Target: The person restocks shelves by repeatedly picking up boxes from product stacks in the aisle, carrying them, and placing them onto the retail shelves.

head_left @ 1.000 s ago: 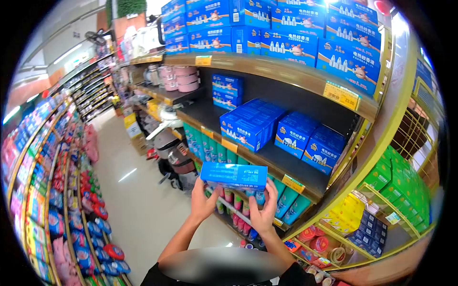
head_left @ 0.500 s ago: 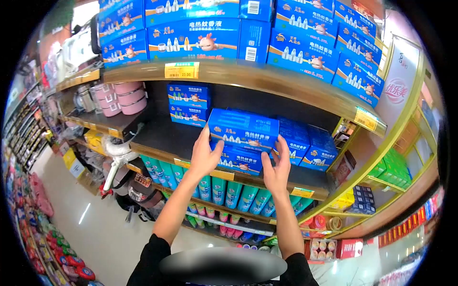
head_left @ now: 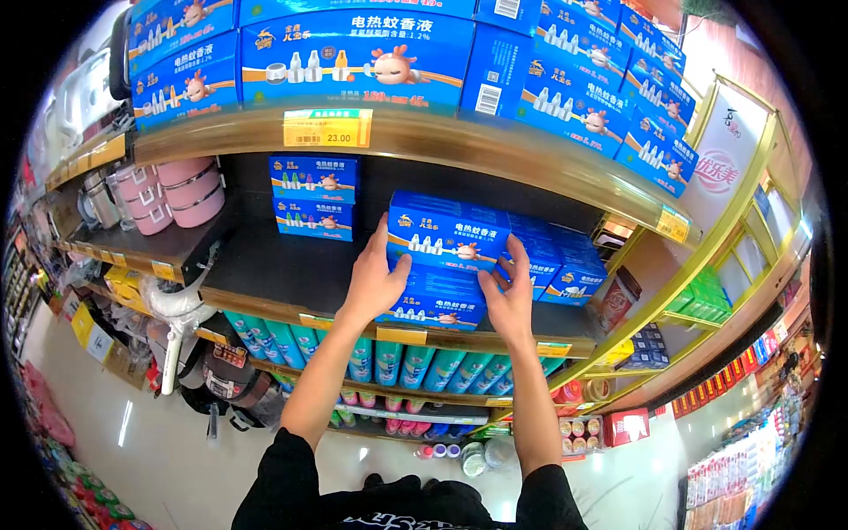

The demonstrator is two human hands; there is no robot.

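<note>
A blue box of mosquito repellent liquid (head_left: 446, 237) is held between my two hands above a similar lower box (head_left: 433, 302) on the middle shelf. My left hand (head_left: 375, 281) grips the upper box's left end, thumb at the lower front corner. My right hand (head_left: 511, 287) is against its right end, fingers along the side and thumb near the bottom corner. Part of the lower box's top shows beneath the upper one; whether they touch I cannot tell. More blue boxes (head_left: 574, 269) stand to the right, partly behind my right hand.
Two small stacked blue boxes (head_left: 314, 199) stand left on this dark shelf (head_left: 256, 274). The upper shelf edge (head_left: 424, 150), with a price tag (head_left: 328, 130), overhangs the boxes. Teal spray cans (head_left: 387, 360) line the shelf below. Pink lunch boxes (head_left: 192, 196) sit left; a yellow-framed rack (head_left: 707, 238) is right.
The upper box has tilted, so more of its front shows, and part of the lower box's top is now visible. Both hands stay on it. My view has shifted.
</note>
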